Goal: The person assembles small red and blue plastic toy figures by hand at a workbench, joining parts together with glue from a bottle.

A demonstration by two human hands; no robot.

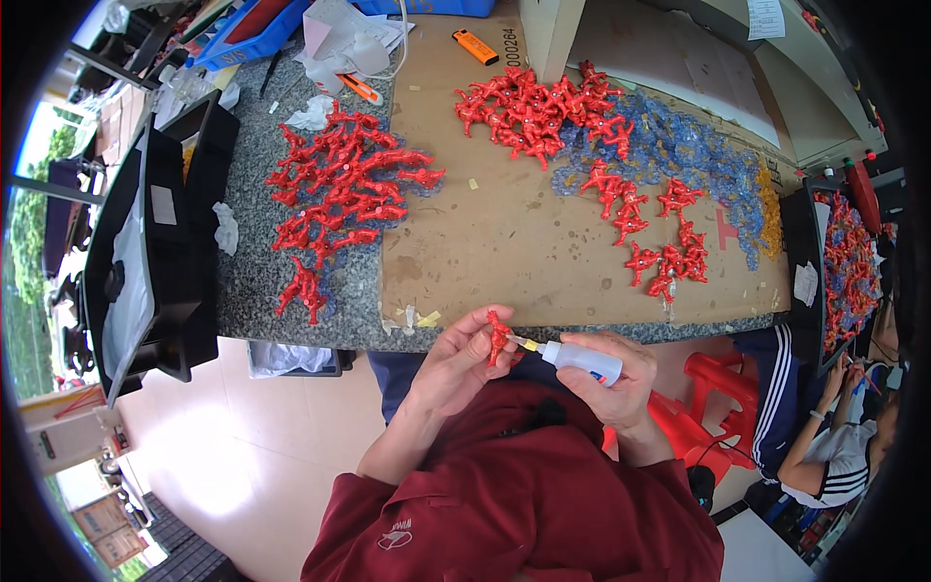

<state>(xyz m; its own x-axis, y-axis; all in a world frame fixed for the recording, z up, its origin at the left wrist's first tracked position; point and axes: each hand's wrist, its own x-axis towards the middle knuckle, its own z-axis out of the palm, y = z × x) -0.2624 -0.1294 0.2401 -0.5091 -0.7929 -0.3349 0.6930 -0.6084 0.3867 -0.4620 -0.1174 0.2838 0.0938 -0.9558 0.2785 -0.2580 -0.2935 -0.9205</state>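
Red and small, the toy figure (pixel 498 337) is near the middle, toward five o'clock, pinched by the left hand (pixel 454 364). Its long way runs from twelve to six. The right hand (pixel 628 380) is wrapped around a whitish squeeze bottle (pixel 585 360), whose thin tip (pixel 526 342) points between nine and ten o'clock, at the figure.

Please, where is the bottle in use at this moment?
In the head view, the bottle is below the cardboard, right of centre, in the right hand, its nozzle pointing at the red figure in the left hand.
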